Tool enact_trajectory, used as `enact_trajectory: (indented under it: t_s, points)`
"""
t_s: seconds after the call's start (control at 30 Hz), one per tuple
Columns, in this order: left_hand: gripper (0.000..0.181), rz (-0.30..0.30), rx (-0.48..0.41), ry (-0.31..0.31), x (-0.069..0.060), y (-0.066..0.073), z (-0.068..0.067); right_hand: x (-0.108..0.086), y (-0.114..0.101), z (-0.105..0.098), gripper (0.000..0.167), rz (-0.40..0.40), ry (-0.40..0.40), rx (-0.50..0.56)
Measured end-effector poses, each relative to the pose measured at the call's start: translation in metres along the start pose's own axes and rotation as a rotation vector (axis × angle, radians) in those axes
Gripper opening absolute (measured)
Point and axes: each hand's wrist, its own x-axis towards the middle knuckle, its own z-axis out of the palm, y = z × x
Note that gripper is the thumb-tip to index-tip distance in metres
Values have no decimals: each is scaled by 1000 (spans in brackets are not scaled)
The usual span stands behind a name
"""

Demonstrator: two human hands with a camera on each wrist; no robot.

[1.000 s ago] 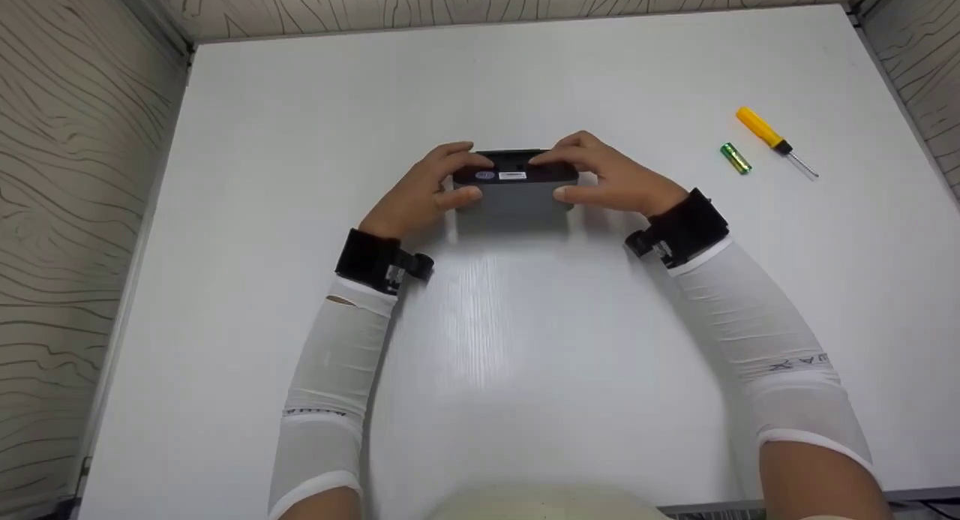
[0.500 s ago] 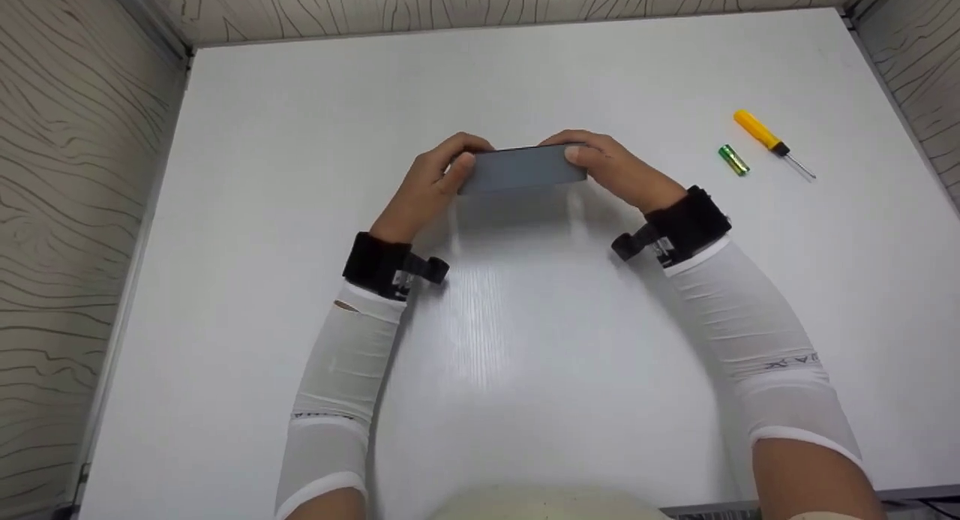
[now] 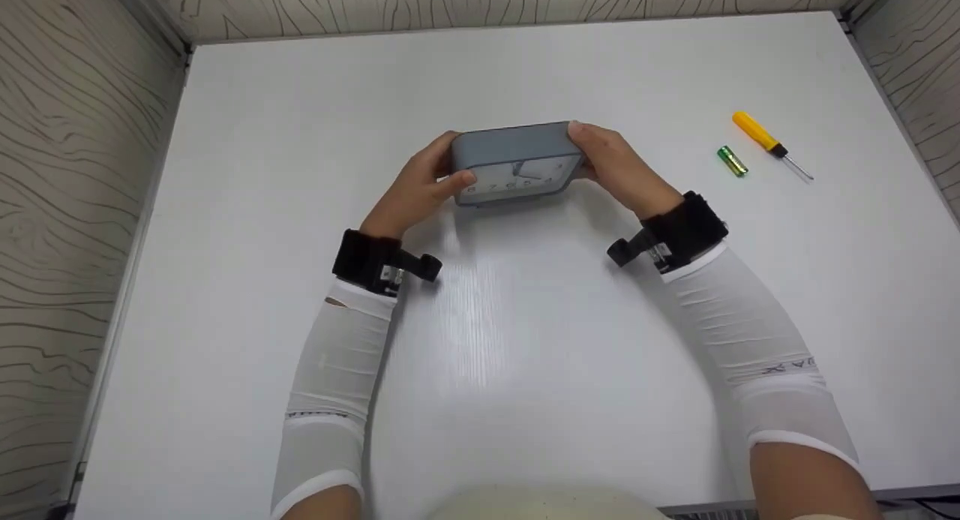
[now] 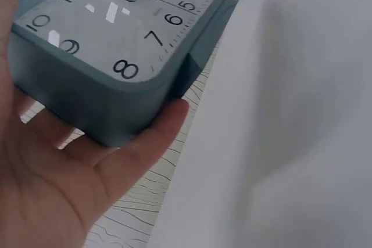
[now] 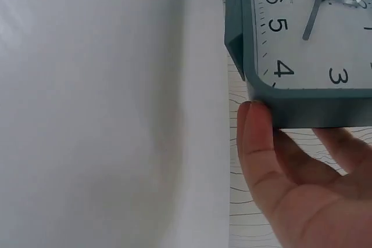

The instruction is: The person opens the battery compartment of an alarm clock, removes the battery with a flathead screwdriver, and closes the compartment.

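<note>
A blue-grey square alarm clock (image 3: 517, 141) is held between both hands near the middle of the table. Its white dial is turned towards me, with the lower numerals showing in the head view. My left hand (image 3: 420, 186) grips the clock's left side, thumb at the front edge. On the other side my right hand (image 3: 619, 167) holds the right end, its thumb at the upper corner. The left wrist view shows the dial (image 4: 93, 33) and its hands from close by. In the right wrist view, fingertips (image 5: 256, 126) touch the casing's corner. The clock's back is hidden.
A yellow-handled screwdriver (image 3: 757, 133) lies at the right of the white table (image 3: 300, 130). Beside it is a green battery (image 3: 733, 161). Wood-patterned panels (image 3: 67, 205) stand along the table's left, back and right sides.
A second ago the clock's dark underside or back faced up, with fingers on it. Both hands have since turned the clock over, so its dial now faces me.
</note>
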Motion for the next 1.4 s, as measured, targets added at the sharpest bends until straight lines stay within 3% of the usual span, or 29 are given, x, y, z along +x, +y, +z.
enact_trajectory:
  t_s: [0.23,0.43,0.6,0.7,0.83,0.9,1.17,1.4]
  points:
    - [100,-143,-201,88,-1,-2,-6,-4,1,-2,40,-135,92,108]
    - [84,-220,-299,63,-1,-6,-4,-4,2,1,34,-193,148,149]
    - [54,-314,-304,88,0,-6,-3,1,4,2,34,-107,215,180]
    - [43,-369,-358,94,0,-6,-1,5,7,2,32,-30,246,232]
    - [45,-425,-514,81,1,-8,2,9,11,3,33,49,267,263]
    - [50,-452,-547,86,2,-10,5,11,13,4,35,84,264,265]
    - [68,-507,-520,89,7,-15,10,11,19,1,38,175,238,232]
    - [62,-507,-495,133,7,-15,13,10,19,0,38,181,218,198]
